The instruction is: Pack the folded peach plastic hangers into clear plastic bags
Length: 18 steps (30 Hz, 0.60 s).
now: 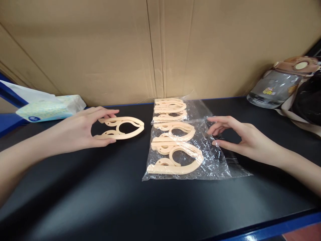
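Note:
My left hand (87, 129) holds a cream plastic folding hanger (132, 135) by its wide end, thumb on the near side and fingers on the far side. The hanger is folded, its pointed end towards the middle. To its right lie several similar folded hangers (185, 168) inside clear plastic bags (213, 164), in a row running away from me. My right hand (238, 139) is at the right side of the bags, thumb and fingers apart. Its fingertips are at the crinkled film; whether they touch it I cannot tell.
A tissue pack (54, 107) lies at the back left. At the back right a clear water bottle (278, 83) with a brown lid leans beside a strap and a dark object (308, 100). Cardboard (105, 50) stands behind the black tabletop (125, 207).

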Each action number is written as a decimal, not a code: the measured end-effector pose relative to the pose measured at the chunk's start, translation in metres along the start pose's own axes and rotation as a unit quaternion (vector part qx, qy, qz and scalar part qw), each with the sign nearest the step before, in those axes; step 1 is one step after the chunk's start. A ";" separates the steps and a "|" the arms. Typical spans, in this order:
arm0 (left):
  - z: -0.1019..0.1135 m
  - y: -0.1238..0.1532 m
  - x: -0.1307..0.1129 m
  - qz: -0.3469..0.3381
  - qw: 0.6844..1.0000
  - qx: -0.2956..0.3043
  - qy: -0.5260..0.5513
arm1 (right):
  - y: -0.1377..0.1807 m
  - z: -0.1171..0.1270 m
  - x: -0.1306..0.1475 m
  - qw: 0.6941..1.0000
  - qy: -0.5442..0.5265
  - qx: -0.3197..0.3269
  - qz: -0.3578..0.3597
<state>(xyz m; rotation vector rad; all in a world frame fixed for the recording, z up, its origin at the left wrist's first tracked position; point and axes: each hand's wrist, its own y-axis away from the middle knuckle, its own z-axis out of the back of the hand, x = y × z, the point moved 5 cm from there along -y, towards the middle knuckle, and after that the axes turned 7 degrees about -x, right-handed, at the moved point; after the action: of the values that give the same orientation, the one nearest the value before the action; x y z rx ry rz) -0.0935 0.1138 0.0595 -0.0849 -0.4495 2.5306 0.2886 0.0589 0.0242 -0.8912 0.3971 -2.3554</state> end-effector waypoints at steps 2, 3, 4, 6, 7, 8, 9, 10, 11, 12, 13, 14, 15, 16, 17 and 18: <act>0.009 -0.002 -0.011 -0.006 0.998 -0.055 -0.007 | -0.001 0.004 0.001 0.999 0.017 -0.034 -0.002; 0.013 -0.003 -0.018 -0.004 0.997 -0.082 -0.006 | -0.002 0.007 0.003 0.998 0.029 -0.056 -0.001; 0.016 -0.003 -0.026 0.000 0.995 -0.105 -0.002 | -0.002 0.010 0.005 0.996 0.042 -0.080 0.002; 0.019 -0.001 -0.044 0.001 0.991 -0.132 0.007 | -0.001 0.015 0.012 0.990 0.068 -0.124 0.020; 0.019 0.000 -0.055 -0.006 0.990 -0.142 0.010 | 0.000 0.016 0.017 0.987 0.080 -0.139 0.034; 0.018 0.002 -0.068 -0.017 0.989 -0.145 0.014 | 0.001 0.017 0.023 0.984 0.088 -0.147 0.053; 0.017 0.005 -0.082 -0.032 0.988 -0.150 0.018 | 0.002 0.016 0.031 0.982 0.092 -0.147 0.073; 0.015 0.008 -0.096 -0.049 0.986 -0.155 0.028 | 0.003 0.013 0.039 0.982 0.093 -0.138 0.095; 0.014 0.011 -0.111 -0.074 0.983 -0.159 0.050 | 0.004 0.009 0.047 0.982 0.092 -0.120 0.117; 0.013 0.015 -0.125 -0.095 0.979 -0.164 0.068 | 0.006 0.005 0.056 0.982 0.092 -0.096 0.137; 0.012 0.019 -0.137 -0.106 0.976 -0.170 0.090 | 0.007 0.000 0.064 0.981 0.093 -0.071 0.157; 0.010 0.022 -0.148 -0.113 0.974 -0.164 0.113 | 0.009 -0.006 0.071 0.979 0.093 -0.047 0.176; 0.008 0.025 -0.156 -0.117 0.971 -0.160 0.133 | 0.011 -0.010 0.078 0.976 0.092 -0.029 0.194; 0.007 0.027 -0.163 -0.116 0.969 -0.156 0.151 | 0.012 -0.014 0.083 0.973 0.092 -0.014 0.210; 0.005 0.029 -0.167 -0.115 0.968 -0.150 0.167 | 0.013 -0.017 0.087 0.971 0.091 -0.002 0.223; 0.004 0.031 -0.169 -0.112 0.966 -0.146 0.179 | 0.014 -0.020 0.090 0.969 0.090 0.006 0.231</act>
<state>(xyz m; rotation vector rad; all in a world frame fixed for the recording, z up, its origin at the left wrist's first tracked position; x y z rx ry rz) 0.0323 -0.0032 0.0470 -0.5619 -0.6407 2.1503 0.2262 -0.0064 0.0489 -0.5094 0.5940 -2.0041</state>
